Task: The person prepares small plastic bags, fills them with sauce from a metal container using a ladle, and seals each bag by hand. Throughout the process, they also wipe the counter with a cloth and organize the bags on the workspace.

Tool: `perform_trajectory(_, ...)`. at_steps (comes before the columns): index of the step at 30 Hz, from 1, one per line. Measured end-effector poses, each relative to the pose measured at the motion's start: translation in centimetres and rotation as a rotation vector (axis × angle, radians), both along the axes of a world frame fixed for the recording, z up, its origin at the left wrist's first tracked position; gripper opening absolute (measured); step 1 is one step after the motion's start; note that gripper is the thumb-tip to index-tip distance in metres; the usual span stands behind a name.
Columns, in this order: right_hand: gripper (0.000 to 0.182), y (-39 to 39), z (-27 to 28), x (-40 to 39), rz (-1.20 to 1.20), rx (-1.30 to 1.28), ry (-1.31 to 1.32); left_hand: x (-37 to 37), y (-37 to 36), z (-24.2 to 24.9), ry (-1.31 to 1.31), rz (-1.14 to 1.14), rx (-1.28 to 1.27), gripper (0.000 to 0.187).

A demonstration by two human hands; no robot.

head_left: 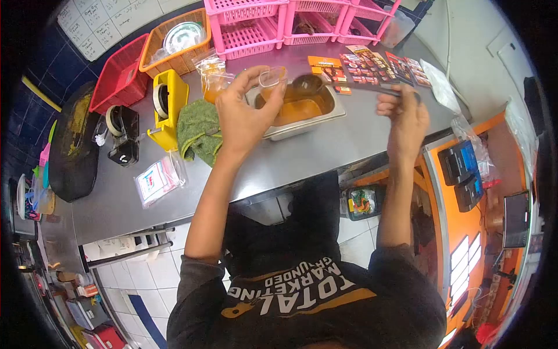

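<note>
My left hand (247, 110) pinches a small clear plastic cup (272, 76) between thumb and fingers. It holds the cup above the left part of a rectangular steel pan (314, 123), which contains orange-brown sauce (302, 110). In my right hand (405, 119) is the handle of a dark ladle (308, 85). The ladle's bowl hangs over the far side of the pan, just right of the cup. What is inside the cup is hard to make out. A green cloth (199, 131) lies left of the pan, close to my left wrist.
Behind the pan stand pink plastic racks (250, 38) and a bag of orange sauce (214, 81). Leftward are an orange basket (177, 43), a red basket (119, 75), a yellow tape dispenser (170, 110) and a black one (123, 136). Printed leaflets (363, 67) lie at the right rear.
</note>
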State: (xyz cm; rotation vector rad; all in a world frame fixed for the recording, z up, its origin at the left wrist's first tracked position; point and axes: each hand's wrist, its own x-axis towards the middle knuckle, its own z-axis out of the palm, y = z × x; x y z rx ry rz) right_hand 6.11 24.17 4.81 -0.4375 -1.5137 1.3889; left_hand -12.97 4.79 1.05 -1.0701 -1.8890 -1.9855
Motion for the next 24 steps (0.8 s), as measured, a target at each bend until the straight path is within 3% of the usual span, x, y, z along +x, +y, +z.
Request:
perform_trajectory(5,0.033,0.3,-1.7,-1.7,0.142,-0.052,-0.31,1.7,-0.8,1.9,0.014,0.023,0.115,0.035)
perform_trajectory(6,0.032,-0.5,-1.6,-1.6,-0.053,0.169,-0.484,2.2,-1.1,2.0,0.061,0.048,0.119,0.035)
perform_trajectory(8,0.03,-3.0,-0.8,-1.2,-0.527,0.67,-0.448,3.0,-2.0,2.0,0.151,0.1,0.119,0.036)
perform_trajectory(10,0.031,-6.5,-0.1,-0.2,-0.567,0.664,-0.325,4.4,-3.7,1.9,0.307,0.18,0.042,0.036)
perform_trajectory(12,0.03,-9.5,-2.2,2.1,-0.051,0.422,-0.322,6.6,-5.5,1.4,0.363,0.218,-0.054,0.039)
perform_trajectory(13,0.027,-12.3,-1.4,3.4,0.344,0.004,-0.359,7.8,-6.5,0.7,0.366,0.228,-0.129,0.04)
perform_trajectory(15,0.024,-14.7,-2.5,3.8,0.748,-0.27,-0.254,10.1,-8.3,-0.5,0.379,0.244,-0.272,0.042)
perform_trajectory(16,0.024,-15.7,-3.6,3.8,0.817,-0.446,-0.195,11.3,-9.2,-1.4,0.372,0.233,-0.353,0.047)
perform_trajectory(20,0.018,-16.8,-7.7,4.2,0.86,-0.598,-0.266,14.9,-11.1,-5.3,0.276,0.282,-0.448,0.05)
perform_trajectory(24,0.012,-16.4,-11.3,4.4,0.961,-0.666,-0.271,16.1,-12.9,-6.5,0.121,0.181,-0.491,0.035)
